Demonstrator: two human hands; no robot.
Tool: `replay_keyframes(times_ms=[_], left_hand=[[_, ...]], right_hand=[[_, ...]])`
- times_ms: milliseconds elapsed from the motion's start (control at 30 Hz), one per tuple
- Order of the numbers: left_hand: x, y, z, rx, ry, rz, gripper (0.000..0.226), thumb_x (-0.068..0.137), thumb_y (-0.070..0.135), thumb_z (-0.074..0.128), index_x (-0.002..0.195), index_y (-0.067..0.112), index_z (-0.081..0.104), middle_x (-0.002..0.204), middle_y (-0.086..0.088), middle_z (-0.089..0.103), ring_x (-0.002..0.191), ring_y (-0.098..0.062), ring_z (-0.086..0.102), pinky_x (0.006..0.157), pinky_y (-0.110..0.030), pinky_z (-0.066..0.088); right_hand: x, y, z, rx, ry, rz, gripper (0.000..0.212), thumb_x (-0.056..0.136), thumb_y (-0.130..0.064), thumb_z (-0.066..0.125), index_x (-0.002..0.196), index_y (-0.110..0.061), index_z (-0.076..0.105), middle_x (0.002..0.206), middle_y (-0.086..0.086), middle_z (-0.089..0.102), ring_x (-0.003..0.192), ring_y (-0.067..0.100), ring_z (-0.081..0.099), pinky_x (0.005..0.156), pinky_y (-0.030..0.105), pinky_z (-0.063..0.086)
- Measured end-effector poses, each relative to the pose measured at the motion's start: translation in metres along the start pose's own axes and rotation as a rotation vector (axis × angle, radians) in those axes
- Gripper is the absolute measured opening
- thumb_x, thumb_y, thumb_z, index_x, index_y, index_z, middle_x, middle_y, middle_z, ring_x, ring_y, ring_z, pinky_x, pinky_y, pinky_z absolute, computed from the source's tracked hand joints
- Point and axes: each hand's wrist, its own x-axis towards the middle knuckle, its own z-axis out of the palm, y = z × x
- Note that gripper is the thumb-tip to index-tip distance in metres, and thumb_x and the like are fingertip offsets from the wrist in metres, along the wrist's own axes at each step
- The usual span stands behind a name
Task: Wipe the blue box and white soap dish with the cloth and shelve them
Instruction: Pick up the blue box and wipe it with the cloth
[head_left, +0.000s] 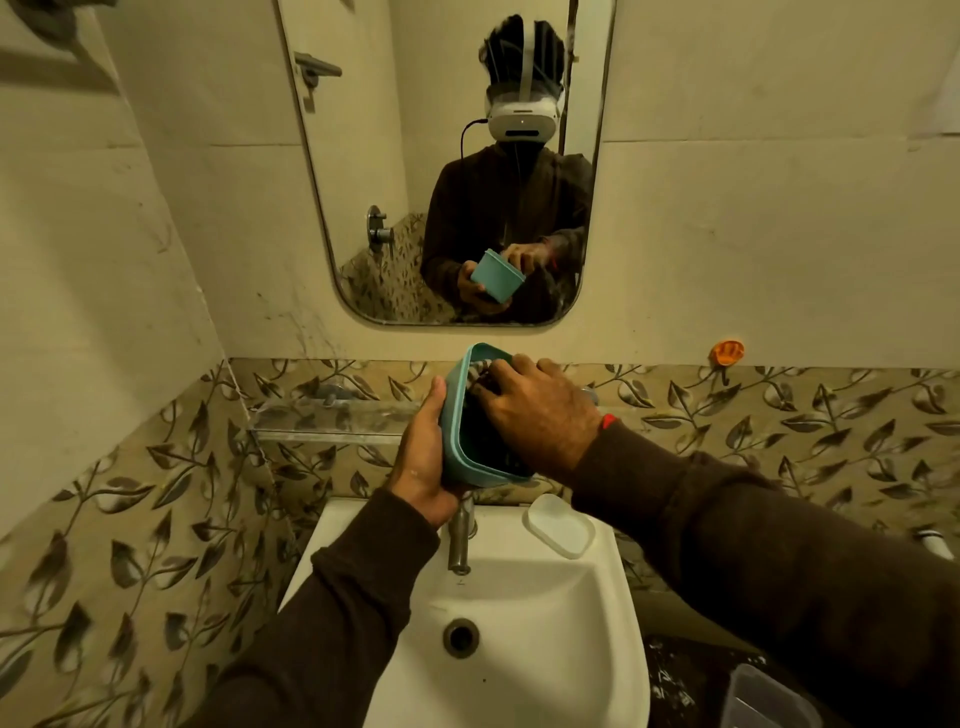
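The blue box (457, 426), a teal plastic tub, is tipped with its open mouth toward me above the tap. My left hand (423, 462) grips its left wall and bottom corner. My right hand (535, 410) reaches into the box, fingers closed on a dark cloth (480, 379) pressed against the inside; most of the cloth is hidden. The white soap dish (558, 525) lies on the right back rim of the basin, below my right wrist, untouched.
A white basin (597, 623) with a steel tap (460, 540) is directly below. A glass shelf (332, 421) runs along the wall left of the box. A mirror (363, 182) hangs above. An orange hook (726, 353) is on the right wall; a clear container (763, 696) sits bottom right.
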Motion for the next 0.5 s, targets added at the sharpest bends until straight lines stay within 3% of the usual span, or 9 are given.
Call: replay_keyframes(times_ms=[167, 333, 500], left_hand=[[0.007, 0.0, 0.0, 0.078, 0.053, 0.091, 0.058, 0.091, 0.066, 0.05, 0.123, 0.023, 0.071, 0.118, -0.016, 0.075, 0.107, -0.034, 0.072, 0.077, -0.047, 0.06], [0.011, -0.001, -0.008, 0.049, 0.093, 0.146, 0.054, 0.092, 0.063, 0.05, 0.105, 0.02, 0.08, 0.109, -0.015, 0.078, 0.094, -0.03, 0.076, 0.064, -0.04, 0.062], [0.009, -0.009, -0.017, 0.07, 0.075, 0.121, 0.058, 0.092, 0.063, 0.051, 0.118, 0.015, 0.073, 0.111, -0.02, 0.077, 0.097, -0.035, 0.075, 0.066, -0.044, 0.062]], right_hand=[[0.0, -0.009, -0.003, 0.023, -0.034, -0.019, 0.043, 0.093, -0.035, 0.054, 0.126, -0.008, 0.057, 0.124, 0.015, 0.06, 0.113, 0.034, 0.055, 0.096, 0.046, 0.045], [0.001, -0.017, -0.005, 0.3, -0.258, -0.031, 0.03, 0.092, -0.028, 0.058, 0.118, -0.013, 0.061, 0.114, 0.009, 0.066, 0.1, 0.026, 0.062, 0.089, 0.041, 0.053], [0.005, -0.014, -0.002, 0.597, -0.46, 0.1, 0.023, 0.091, -0.018, 0.055, 0.111, -0.009, 0.061, 0.108, 0.014, 0.064, 0.088, 0.024, 0.06, 0.075, 0.033, 0.053]])
